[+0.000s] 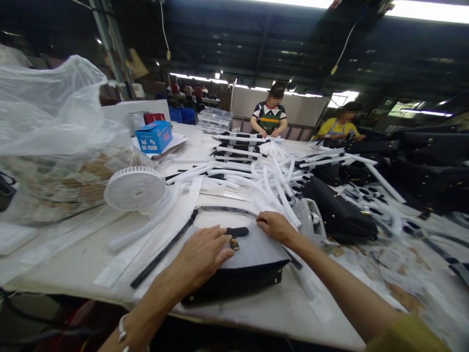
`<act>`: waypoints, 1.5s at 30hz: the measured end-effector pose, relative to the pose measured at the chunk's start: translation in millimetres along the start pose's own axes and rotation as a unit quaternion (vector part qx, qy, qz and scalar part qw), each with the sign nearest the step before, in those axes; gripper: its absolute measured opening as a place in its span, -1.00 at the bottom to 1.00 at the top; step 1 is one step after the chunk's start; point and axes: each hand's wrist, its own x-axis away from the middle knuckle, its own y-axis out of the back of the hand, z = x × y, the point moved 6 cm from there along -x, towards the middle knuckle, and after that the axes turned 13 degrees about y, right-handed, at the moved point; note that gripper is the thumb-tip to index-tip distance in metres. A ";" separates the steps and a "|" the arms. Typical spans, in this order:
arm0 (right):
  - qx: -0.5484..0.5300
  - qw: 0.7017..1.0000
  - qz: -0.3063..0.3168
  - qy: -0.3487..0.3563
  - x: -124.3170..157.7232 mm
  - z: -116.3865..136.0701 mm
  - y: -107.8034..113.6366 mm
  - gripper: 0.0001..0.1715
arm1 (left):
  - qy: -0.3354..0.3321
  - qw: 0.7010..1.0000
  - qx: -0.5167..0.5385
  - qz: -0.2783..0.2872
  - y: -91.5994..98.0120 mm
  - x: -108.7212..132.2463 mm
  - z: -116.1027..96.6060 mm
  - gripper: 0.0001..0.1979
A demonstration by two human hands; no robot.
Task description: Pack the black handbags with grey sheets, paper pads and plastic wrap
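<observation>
A black bag [238,282] lies near the table's front edge, its top covered by a grey sheet [256,247]. On the sheet are a short dark tab [237,231] and a gold-coloured clasp [234,243]. My left hand [205,252] rests flat on the left part of the cover, fingers stretched beside the tab. At the cover's upper right, my right hand [273,225] has its fingers bent together at the edge; what they hold is too small to make out. A dark strap [161,259] runs left of the bag and curves behind it.
A white fan [135,189], a blue box [154,137] and a large plastic bag [47,166] stand left. White-wrapped straps [238,168] lie beyond the bag. Right are a grey dispenser [310,217] and another black bag [335,210]. Two people [270,115] work across the table.
</observation>
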 end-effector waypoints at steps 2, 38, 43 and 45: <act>-0.013 1.000 0.006 -0.010 -0.3 3.2 15.6 -0.71 | 0.001 0.999 0.006 0.040 -17.7 2.5 -0.7 -0.56; 0.039 0.967 0.007 0.250 45.4 99.1 -43.1 -0.34 | -0.099 0.966 -0.203 -0.128 -94.5 33.6 28.2 -0.19; 0.137 0.935 -0.151 0.290 43.0 93.7 -71.7 -0.58 | -0.105 0.938 -0.231 -0.234 -98.3 27.6 33.9 -0.26; 0.147 0.931 -0.174 0.284 44.8 92.5 -70.9 -0.57 | -0.119 0.936 -0.239 -0.231 -98.8 26.7 33.4 -0.26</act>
